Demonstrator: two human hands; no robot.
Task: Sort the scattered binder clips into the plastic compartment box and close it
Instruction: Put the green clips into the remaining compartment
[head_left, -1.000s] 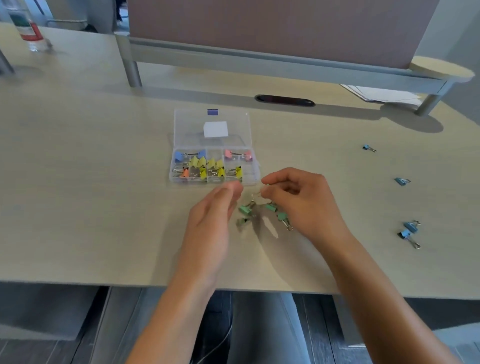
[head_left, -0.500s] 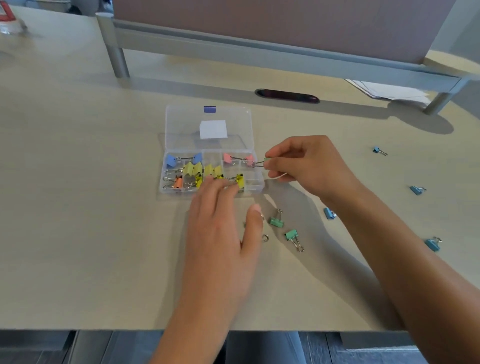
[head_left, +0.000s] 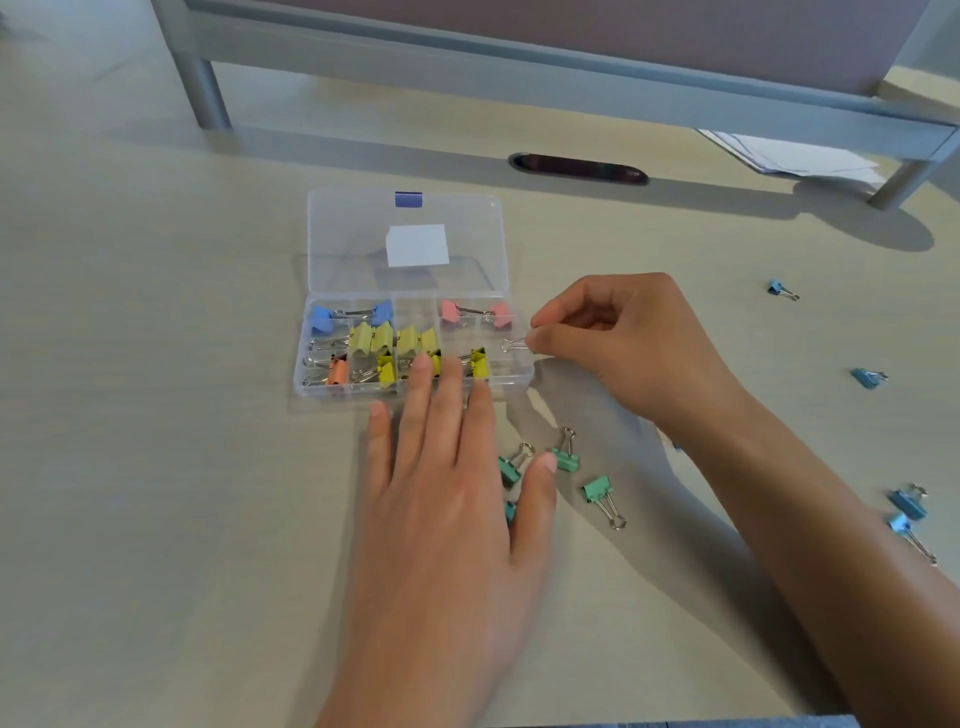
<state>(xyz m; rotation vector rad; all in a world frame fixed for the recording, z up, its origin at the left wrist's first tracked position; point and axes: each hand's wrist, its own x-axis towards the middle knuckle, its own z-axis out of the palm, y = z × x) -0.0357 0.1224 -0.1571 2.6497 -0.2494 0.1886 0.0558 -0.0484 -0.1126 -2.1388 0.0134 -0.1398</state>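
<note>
A clear plastic compartment box (head_left: 311, 387) lies open on the desk, its lid (head_left: 358, 244) folded back flat. Blue, pink, yellow and orange binder clips fill several compartments. My right hand (head_left: 618, 338) pinches a binder clip (head_left: 514, 344) by its wire handle over the box's right-end compartment; the clip's body is hidden by my fingers. My left hand (head_left: 441, 493) lies flat with fingers spread, fingertips touching the box's front edge. Green clips (head_left: 565, 460) (head_left: 597, 489) lie loose on the desk just right of my left thumb, one (head_left: 510, 470) partly under it.
Several blue clips lie scattered at the far right (head_left: 776, 287) (head_left: 865, 376) (head_left: 906, 503). A grey partition rail (head_left: 467, 62) with a leg (head_left: 208, 98) runs along the back, with a cable slot (head_left: 579, 169) and papers (head_left: 795, 156) behind the box.
My right hand left the green clips with one clip and carried it up to the box's right end. My left hand slid forward and settled flat against the box's front edge.
</note>
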